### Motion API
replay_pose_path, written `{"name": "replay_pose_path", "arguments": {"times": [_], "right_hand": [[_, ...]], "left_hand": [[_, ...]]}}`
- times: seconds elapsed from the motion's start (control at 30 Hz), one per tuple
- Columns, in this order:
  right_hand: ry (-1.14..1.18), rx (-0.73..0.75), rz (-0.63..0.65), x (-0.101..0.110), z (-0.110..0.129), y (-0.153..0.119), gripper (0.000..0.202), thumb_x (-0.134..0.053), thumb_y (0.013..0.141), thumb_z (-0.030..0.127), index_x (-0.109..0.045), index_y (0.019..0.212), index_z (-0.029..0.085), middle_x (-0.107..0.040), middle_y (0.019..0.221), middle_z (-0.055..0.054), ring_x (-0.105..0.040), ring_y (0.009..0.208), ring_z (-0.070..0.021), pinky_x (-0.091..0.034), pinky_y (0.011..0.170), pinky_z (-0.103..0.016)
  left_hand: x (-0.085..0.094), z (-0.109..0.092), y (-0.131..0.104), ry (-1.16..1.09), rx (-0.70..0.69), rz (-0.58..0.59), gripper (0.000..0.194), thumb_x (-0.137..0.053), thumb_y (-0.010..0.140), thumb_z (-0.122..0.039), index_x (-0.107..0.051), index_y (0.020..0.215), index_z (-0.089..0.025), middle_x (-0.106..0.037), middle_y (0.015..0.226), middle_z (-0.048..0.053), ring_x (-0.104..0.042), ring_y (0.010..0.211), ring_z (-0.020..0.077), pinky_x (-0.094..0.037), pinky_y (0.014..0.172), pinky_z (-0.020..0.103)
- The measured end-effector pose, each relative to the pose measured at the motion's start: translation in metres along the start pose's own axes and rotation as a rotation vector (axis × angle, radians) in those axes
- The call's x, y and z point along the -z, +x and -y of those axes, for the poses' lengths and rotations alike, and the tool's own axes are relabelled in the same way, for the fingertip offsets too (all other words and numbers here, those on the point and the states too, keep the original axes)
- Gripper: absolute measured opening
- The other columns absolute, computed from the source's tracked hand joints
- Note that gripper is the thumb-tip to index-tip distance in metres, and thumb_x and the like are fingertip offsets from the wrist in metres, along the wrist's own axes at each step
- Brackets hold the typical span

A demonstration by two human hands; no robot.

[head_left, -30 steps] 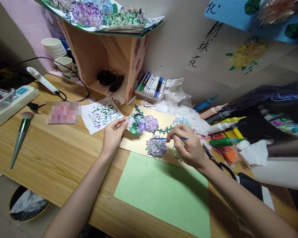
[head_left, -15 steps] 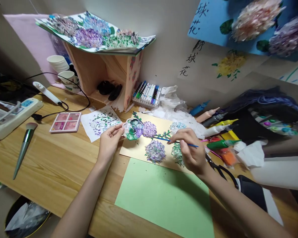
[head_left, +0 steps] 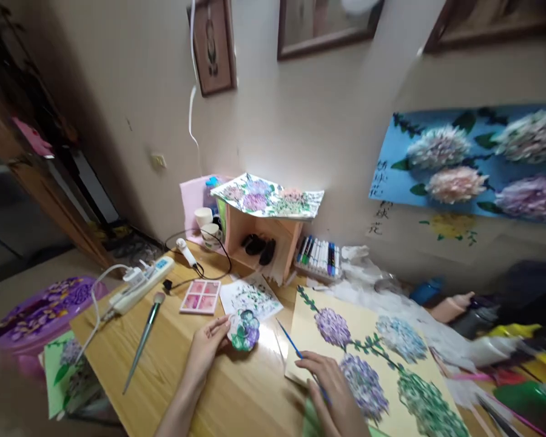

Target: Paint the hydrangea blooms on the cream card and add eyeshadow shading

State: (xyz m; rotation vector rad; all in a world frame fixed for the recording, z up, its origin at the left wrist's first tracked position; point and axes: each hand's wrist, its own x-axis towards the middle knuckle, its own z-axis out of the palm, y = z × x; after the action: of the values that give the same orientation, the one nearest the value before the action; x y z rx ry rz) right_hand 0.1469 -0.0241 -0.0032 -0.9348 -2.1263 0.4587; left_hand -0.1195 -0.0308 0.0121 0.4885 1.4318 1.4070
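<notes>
My left hand [head_left: 207, 346] grips the rim of a small flower-shaped paint palette [head_left: 244, 332], smeared green, purple and white. The palette is left of a cream sheet [head_left: 352, 303] bearing purple, blue and green painted blossoms joined by leafy stems. My right hand [head_left: 330, 385] is closed on a thin blue paintbrush [head_left: 290, 337] over the sheet's lower left part. The brush tip points up and left, beyond the sheet's left edge and apart from the palette. Part of the brush handle is hidden by my fingers. A green sheet [head_left: 313, 420] peeks out below my right hand.
Paint-spotted white paper [head_left: 251, 297], a pink four-pan compact [head_left: 200, 297], a makeup brush [head_left: 143, 340] and a power strip [head_left: 141, 285] lie on the left. Behind stand a pink box [head_left: 295, 237] and markers [head_left: 318, 256]. Paint bottles [head_left: 495, 349] and crumpled plastic [head_left: 368, 297] crowd the right.
The view has swung up and left, showing more wall and floor. My right hand with the paintbrush has drawn back toward the sheet's lower left. The palette no longer overlaps the cream sheet.
</notes>
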Motion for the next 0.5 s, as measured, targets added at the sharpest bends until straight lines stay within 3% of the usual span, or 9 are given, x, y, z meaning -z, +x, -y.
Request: {"name": "replay_pose_path", "arguments": {"times": [0.13,0.23,0.37,0.5], "right_hand": [[-0.041,0.024,-0.054,-0.055,-0.003,0.032,0.025,-0.040,0.090,0.024,-0.057,0.108,0.028,-0.063,0.109,-0.004,-0.059,0.097,-0.0206,-0.050,0.080,-0.032],[-0.099,-0.052,-0.058,-0.081,0.001,0.049,0.028,-0.038,0.088,0.018,-0.059,0.106,0.023,-0.064,0.104,-0.006,-0.059,0.094,-0.0214,-0.049,0.081,-0.033],[-0.204,-0.097,-0.053,-0.095,0.006,0.053,0.028,-0.040,0.083,0.010,-0.063,0.096,0.020,-0.063,0.098,-0.008,-0.058,0.090,-0.0223,-0.047,0.078,-0.032],[-0.395,-0.234,-0.070,-0.091,0.005,0.055,0.030,-0.040,0.077,0.003,-0.062,0.089,0.019,-0.062,0.088,-0.008,-0.057,0.081,-0.0235,-0.044,0.072,-0.033]], "left_hand": [[0.012,-0.011,0.021,0.050,-0.041,0.021,0.048,-0.083,0.045,-0.043,-0.071,0.080,-0.013,-0.072,0.072,0.007,-0.066,0.062,0.0150,-0.050,0.053,0.019],[0.017,-0.013,0.033,0.105,-0.044,0.058,0.050,-0.083,0.040,-0.044,-0.071,0.077,-0.012,-0.072,0.070,0.007,-0.064,0.057,0.0138,-0.047,0.050,0.019],[0.023,-0.008,0.042,0.166,-0.075,0.094,0.047,-0.080,0.044,-0.047,-0.071,0.074,-0.013,-0.070,0.068,0.005,-0.063,0.056,0.0141,-0.046,0.048,0.019],[0.025,0.000,0.043,0.161,-0.117,0.068,0.041,-0.075,0.053,-0.050,-0.070,0.075,-0.015,-0.071,0.079,0.006,-0.066,0.070,0.0199,-0.052,0.057,0.025]]}}
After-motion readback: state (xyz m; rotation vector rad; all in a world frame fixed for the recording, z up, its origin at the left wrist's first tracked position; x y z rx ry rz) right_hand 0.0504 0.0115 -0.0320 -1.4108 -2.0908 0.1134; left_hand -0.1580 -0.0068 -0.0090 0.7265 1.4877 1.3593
